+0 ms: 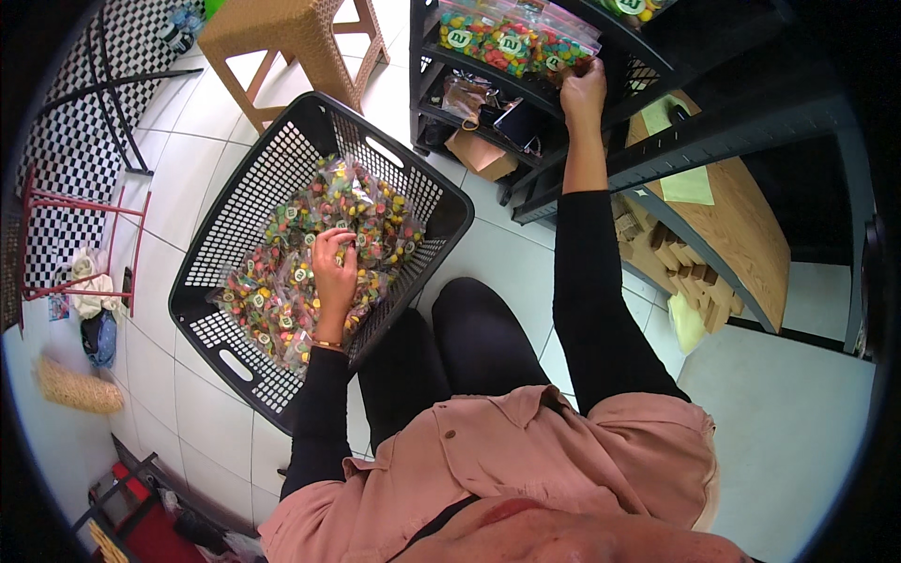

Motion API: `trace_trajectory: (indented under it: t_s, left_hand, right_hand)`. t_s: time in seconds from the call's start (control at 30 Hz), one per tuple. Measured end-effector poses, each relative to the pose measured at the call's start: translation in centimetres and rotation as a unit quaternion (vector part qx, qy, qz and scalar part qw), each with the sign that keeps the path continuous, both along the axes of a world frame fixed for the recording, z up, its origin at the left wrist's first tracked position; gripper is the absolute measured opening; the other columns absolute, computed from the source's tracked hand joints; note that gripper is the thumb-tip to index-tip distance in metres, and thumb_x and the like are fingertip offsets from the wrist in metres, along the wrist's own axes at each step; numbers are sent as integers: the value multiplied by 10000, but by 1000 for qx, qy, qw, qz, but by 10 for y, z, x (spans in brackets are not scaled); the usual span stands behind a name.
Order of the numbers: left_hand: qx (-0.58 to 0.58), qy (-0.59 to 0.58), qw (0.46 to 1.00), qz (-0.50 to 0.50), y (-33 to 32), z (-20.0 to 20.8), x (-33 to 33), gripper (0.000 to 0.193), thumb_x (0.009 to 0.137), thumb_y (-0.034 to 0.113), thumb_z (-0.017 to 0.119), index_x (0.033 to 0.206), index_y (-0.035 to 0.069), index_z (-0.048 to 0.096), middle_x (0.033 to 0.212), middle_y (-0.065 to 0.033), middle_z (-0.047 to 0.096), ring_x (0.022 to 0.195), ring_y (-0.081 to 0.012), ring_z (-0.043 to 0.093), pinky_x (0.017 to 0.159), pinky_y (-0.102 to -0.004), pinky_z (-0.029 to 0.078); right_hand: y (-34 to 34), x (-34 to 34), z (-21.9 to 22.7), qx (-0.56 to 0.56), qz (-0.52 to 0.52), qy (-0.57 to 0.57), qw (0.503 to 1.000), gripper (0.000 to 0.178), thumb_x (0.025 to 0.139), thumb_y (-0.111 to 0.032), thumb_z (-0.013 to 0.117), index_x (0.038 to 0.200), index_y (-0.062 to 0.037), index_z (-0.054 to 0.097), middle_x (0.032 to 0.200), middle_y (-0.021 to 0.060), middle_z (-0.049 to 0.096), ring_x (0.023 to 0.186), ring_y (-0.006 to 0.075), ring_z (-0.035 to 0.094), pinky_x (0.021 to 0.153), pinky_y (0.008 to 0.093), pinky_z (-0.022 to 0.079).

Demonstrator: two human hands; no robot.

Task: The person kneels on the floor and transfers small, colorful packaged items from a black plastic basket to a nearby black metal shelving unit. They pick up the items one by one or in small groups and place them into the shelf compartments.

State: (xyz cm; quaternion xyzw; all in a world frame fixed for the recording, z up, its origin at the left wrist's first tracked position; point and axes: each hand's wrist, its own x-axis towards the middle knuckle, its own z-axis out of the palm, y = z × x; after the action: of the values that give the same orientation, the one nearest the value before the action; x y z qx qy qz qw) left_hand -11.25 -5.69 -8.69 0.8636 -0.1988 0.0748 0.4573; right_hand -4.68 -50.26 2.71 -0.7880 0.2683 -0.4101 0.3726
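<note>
A black plastic basket point(445, 208) on the floor in front of me holds a heap of small clear bags of colourful candy point(282, 314). My left hand point(335, 277) rests over the middle of the heap, its fingers curled onto one small candy bag. Farther off to the right, my right hand point(584, 89) reaches up to a black shelf rack. Its fingers pinch the lower corner of a larger zip bag of candy point(556, 47), which lies beside another candy bag point(474, 39) on the upper shelf. The fingertips are partly hidden there.
Beyond the basket stands a tan woven-look stool point(272, 33). Lower on the rack are a cardboard box point(481, 155) and dark items. A curved wooden tabletop point(737, 225) leans at right by stacked wood pieces point(690, 267). A red metal frame point(122, 220) stands far left.
</note>
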Motion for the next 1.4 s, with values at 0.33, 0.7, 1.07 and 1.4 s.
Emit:
trace_trajectory:
  t_s: [0.33,0.7,1.07,1.4]
  left_hand:
    - [166,79,976,115,70,-134,64,248,801,73,619,1043,18,629,1104,-180,590,1043,-381,539,932,-450,423]
    - [71,328,898,286,61,-200,126,553,832,199,669,1254,-110,489,1168,-308,587,1178,-443,498,1015,-480,398]
    - [-375,360,763,386,42,-214,129,398,786,51,743,1106,-38,524,999,-126,609,765,-189,545,656,-316,453]
    - [-153,208,951,169,-2,10,12,377,774,-16,707,1093,10,508,1047,-81,592,950,-203,584,770,-323,492]
  right_hand:
    - [4,-11,-8,-239,-94,102,961,807,719,-287,817,1290,105,403,1249,325,466,1208,441,433,1035,489,336]
    - [142,-82,-47,-218,138,81,963,521,851,-47,643,1333,3,449,1349,209,429,1288,369,396,1076,454,320]
    - [187,-83,-64,-153,257,127,946,359,854,-8,603,1209,-7,550,1252,182,516,1210,357,464,1038,426,348]
    - [274,-94,-95,259,451,106,848,377,890,-69,651,1240,-12,522,1105,115,599,1000,195,615,824,307,514]
